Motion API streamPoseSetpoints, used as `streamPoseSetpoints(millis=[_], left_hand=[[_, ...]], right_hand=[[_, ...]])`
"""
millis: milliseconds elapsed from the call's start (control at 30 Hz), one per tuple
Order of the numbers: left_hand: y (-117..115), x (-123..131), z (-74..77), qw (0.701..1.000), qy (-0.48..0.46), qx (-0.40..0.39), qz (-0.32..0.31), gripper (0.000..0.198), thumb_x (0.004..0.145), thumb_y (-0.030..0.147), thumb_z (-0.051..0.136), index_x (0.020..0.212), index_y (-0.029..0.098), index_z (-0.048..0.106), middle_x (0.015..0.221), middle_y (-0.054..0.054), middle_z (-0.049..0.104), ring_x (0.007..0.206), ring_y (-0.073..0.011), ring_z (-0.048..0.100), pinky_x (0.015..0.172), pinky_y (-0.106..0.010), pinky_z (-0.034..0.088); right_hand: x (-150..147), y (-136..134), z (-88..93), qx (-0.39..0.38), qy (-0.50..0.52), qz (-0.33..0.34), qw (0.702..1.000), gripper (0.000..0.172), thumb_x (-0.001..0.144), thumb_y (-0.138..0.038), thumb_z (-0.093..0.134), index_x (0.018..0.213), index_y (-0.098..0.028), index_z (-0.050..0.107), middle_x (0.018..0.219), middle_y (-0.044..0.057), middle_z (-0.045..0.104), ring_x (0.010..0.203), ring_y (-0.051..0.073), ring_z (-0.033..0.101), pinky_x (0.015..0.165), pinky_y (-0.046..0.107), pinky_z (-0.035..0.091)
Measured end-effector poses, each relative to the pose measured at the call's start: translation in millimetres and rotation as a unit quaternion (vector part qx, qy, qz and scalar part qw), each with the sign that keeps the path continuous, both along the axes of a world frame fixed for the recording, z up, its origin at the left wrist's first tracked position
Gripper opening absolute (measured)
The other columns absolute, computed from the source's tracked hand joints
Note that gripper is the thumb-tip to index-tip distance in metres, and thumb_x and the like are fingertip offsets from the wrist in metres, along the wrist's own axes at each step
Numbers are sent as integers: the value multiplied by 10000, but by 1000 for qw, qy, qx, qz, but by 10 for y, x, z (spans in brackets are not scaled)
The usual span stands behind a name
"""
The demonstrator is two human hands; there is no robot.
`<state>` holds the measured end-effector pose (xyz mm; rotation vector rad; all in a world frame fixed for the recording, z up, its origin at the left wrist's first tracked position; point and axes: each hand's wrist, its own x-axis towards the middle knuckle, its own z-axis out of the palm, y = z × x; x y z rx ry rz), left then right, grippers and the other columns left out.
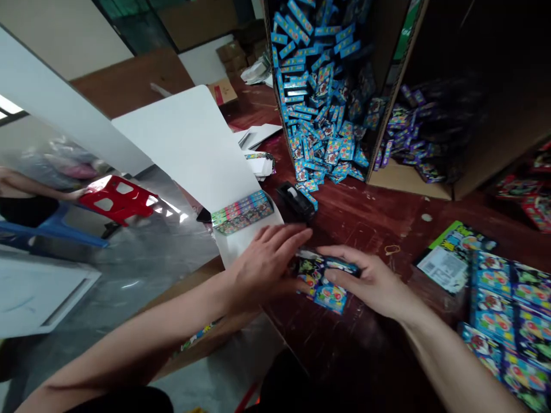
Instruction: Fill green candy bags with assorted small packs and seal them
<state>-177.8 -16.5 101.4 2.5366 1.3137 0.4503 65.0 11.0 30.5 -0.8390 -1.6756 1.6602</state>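
My left hand (267, 261) lies over the left end of a small stack of colourful printed packets (329, 292) on the dark red table (365, 223), fingers stretched toward the right. My right hand (370, 281) curls round the right side of the same stack, thumb and fingers pressing on it. A black tape dispenser (295, 201) stands just behind my left fingers. A row of similar packets (243, 211) rests on a white card sheet (202, 143) to the left.
A tipped cardboard box (387, 74) spills several blue packets (321, 120) onto the table; another holds purple ones (407, 135). Flat blue packs (508, 321) lie at the right. A red stool (116, 198) and another person's arm (34, 186) are at the left.
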Motion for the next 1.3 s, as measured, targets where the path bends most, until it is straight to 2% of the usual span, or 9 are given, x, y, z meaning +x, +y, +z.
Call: streamPoseSetpoints(millis=[133, 267, 400, 567, 767, 900, 1000, 1067, 1300], left_hand=[[117, -183, -62, 995, 83, -47, 5, 495, 973, 547, 535, 1368, 250, 576, 1079, -98, 697, 939, -256, 669, 858, -388, 524], [184, -600, -234, 966, 165, 72, 187, 462, 995, 516, 490, 1373, 265, 576, 1101, -108, 665, 966, -293, 652, 843, -401, 509], [303, -1044, -548, 918, 238, 143, 282, 459, 1009, 431, 445, 1381, 186, 557, 1198, -178, 633, 1099, -372, 612, 906, -467, 492], [502, -1049, -924, 904, 175, 194, 339, 585, 999, 446, 441, 1532, 265, 280, 1584, -168, 390, 1412, -467, 385, 1070, -744, 291], [585, -480, -761, 905, 60, 181, 382, 760, 977, 496, 474, 1587, 214, 120, 1691, -189, 82, 1543, -428, 89, 1127, -789, 22], [379, 221, -693, 937, -144, 5, 318, 645, 918, 490, 591, 1464, 195, 415, 1587, -159, 393, 1486, -345, 330, 1210, -585, 231], [221, 804, -850, 811, -369, -372, 260, 494, 920, 447, 581, 1335, 188, 514, 1408, -163, 590, 1286, -301, 583, 1085, -494, 451], [188, 1116, -980, 751, -404, -457, 253, 467, 910, 414, 607, 1305, 176, 532, 1361, -176, 624, 1198, -283, 644, 988, -443, 517], [228, 1543, -1175, 780, -355, -484, 174, 403, 733, 340, 830, 1057, 128, 718, 1017, -103, 757, 897, -218, 695, 824, -311, 527]], right_hand=[[-72, 23, -66, 72, -50, -26, 996, 470, 935, -373, 646, 1390, -327, 538, 1289, 38, 681, 1155, 218, 663, 1017, 414, 540], [248, 159, -234, 167, -135, -174, 961, 552, 936, -444, 629, 1440, -288, 465, 1372, 104, 608, 1223, 250, 616, 1032, 448, 519], [855, 249, -427, 268, -398, -282, 831, 664, 932, -539, 571, 1483, -189, 450, 1439, 207, 550, 1333, 379, 523, 1110, 594, 399], [1335, 68, -582, 242, -641, -228, 692, 1024, 785, -695, 685, 1517, -38, 399, 1582, 305, 343, 1513, 452, 240, 1193, 711, 42], [1244, -188, -634, 313, -608, -84, 724, 602, 1003, -516, 496, 1422, -89, 558, 1499, 217, 513, 1433, 332, 454, 1255, 588, 110], [875, -559, -693, 328, -538, -42, 775, 833, 924, -641, 551, 1514, -64, 437, 1601, 220, 333, 1491, 349, 354, 1211, 509, 333], [642, -901, -822, 339, -487, -56, 803, 855, 931, -643, 537, 1558, -90, 362, 1641, 195, 242, 1521, 342, 287, 1216, 518, 335], [554, -1115, -930, 343, -466, -84, 811, 805, 958, -587, 538, 1573, -111, 333, 1652, 182, 223, 1527, 330, 276, 1227, 522, 320], [632, -1509, -980, 355, -376, -122, 847, 624, 952, -432, 623, 1478, -121, 497, 1566, 186, 440, 1449, 318, 433, 1155, 484, 449]])
